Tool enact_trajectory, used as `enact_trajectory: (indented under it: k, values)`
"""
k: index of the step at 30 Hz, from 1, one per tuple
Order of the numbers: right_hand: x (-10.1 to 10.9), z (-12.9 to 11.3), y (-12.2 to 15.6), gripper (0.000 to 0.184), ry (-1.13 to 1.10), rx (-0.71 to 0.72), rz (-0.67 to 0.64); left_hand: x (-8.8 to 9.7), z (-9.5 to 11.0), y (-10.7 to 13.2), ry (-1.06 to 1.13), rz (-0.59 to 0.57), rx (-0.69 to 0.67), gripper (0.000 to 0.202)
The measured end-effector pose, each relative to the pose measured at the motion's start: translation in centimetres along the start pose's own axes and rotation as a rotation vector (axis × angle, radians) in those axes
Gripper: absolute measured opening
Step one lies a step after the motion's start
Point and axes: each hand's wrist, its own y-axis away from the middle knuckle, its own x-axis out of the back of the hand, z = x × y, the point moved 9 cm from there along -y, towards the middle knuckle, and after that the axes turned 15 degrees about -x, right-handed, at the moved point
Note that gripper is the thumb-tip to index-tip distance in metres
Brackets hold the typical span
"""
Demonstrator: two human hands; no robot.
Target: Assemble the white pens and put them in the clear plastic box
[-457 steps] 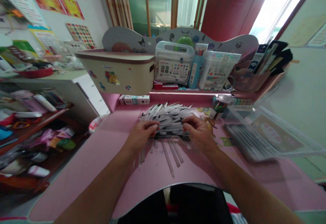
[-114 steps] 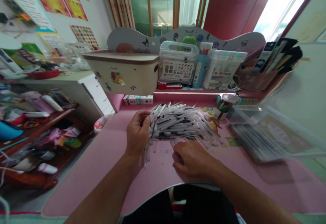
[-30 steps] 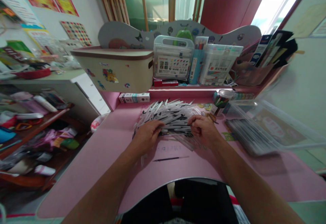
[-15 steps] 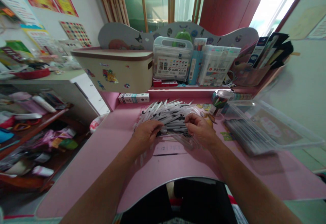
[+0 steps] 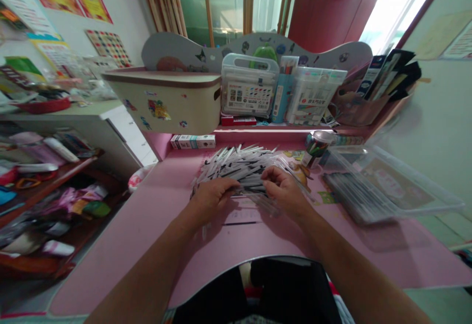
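Observation:
A loose pile of thin white and black pen-like sticks (image 5: 239, 164), some seemingly in clear sleeves, lies on the pink desk (image 5: 121, 245). At its left front edge is my left hand (image 5: 214, 198), thumb and fingers pinched together over the sticks. My right hand (image 5: 283, 191) is at the pile's right front, its fingers curled into a pinch. What either hand grips is too small to make out. Clear plastic sleeves (image 5: 263, 204) lie between the hands. A single dark thin stick (image 5: 239, 223) rests on the desk nearer to me.
To the right, a clear plastic box (image 5: 413, 181) stands with a bundle of similar dark sticks (image 5: 354, 196) at its left side. Behind the pile are a drink can (image 5: 319, 144) and a small printed carton (image 5: 193, 141). A beige bin (image 5: 165, 103) and marker cases (image 5: 250, 88) fill the shelf.
My right hand has moved slightly left, toward my left hand. Clear sleeves now show beyond its right side. My left hand has barely shifted, its fingertips a little further right.

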Motion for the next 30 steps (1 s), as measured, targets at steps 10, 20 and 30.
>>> enact_trajectory:
  k: [10, 20, 30]
  values:
    - [-3.6, -1.2, 2.1, 0.017, 0.407, 0.195, -0.179, 2.7, -1.0, 0.9, 0.615, 0.491, 0.239, 0.053]
    - [-7.9, 0.2, 3.9, 0.010, 1.251, 0.518, -0.088, 5.1, -3.4, 2.3, 0.697, 0.860, 0.270, 0.034]
    - [-6.2, -0.6, 1.4, 0.007, 1.290, 0.462, 0.113, 5.2, -3.7, 2.7, 0.692, 0.926, 0.324, 0.045]
